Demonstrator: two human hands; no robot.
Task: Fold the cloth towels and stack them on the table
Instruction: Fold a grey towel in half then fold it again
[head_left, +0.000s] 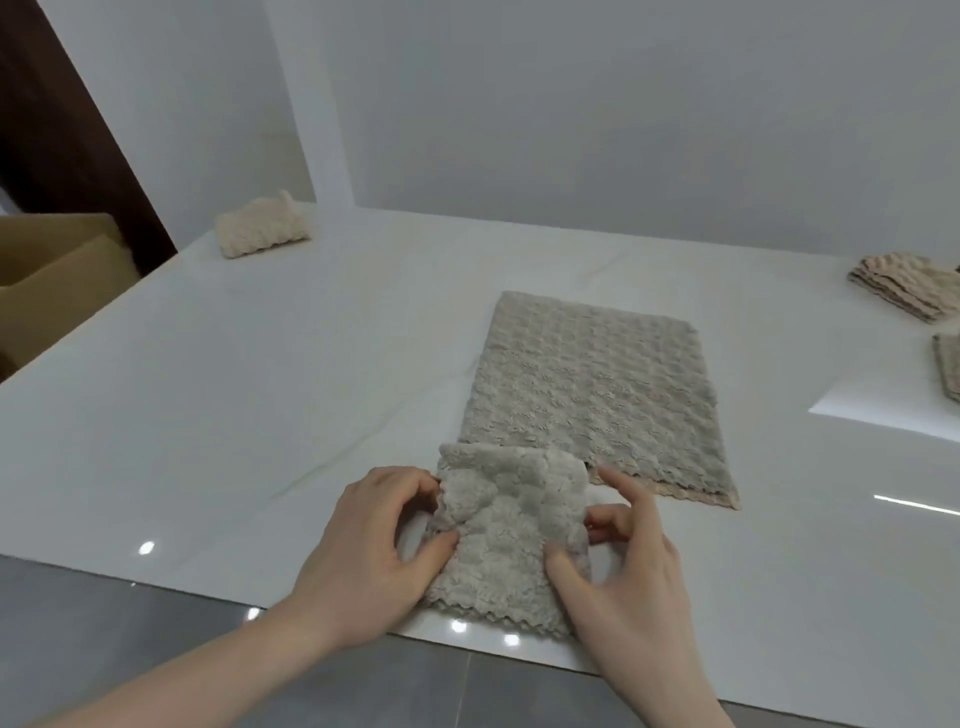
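two hands, left hand and right hand, pinching folded towel (seemingly thumb-and-finger)

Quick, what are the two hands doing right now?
Left hand: fingers and thumb pinch the left edge of the folded towel.
Right hand: thumb and curled fingers pinch the towel's right edge, index finger pointing out.

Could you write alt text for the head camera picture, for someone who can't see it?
Two hands, left hand and right hand, pinch the side edges of a small folded beige towel at the near edge of a white table. Behind it lies a larger flat towel; towel stacks sit far right, another folded towel far left.
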